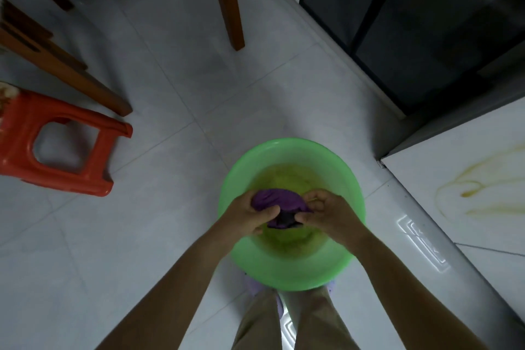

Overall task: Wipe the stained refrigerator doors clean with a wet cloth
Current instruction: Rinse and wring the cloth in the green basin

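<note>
Cloth [275, 200] in curled fingers [318, 196] of left hand [248, 217] and right hand [331, 216], over basin [298, 274]

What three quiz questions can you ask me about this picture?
1. True or false: the left hand and right hand both hold the cloth over the basin.
2. What colour is the stool? A red, B blue, C yellow.
3. Fill in: the door with the stain is on the person's ___ side.
Key: 1 true; 2 A; 3 right.
</note>
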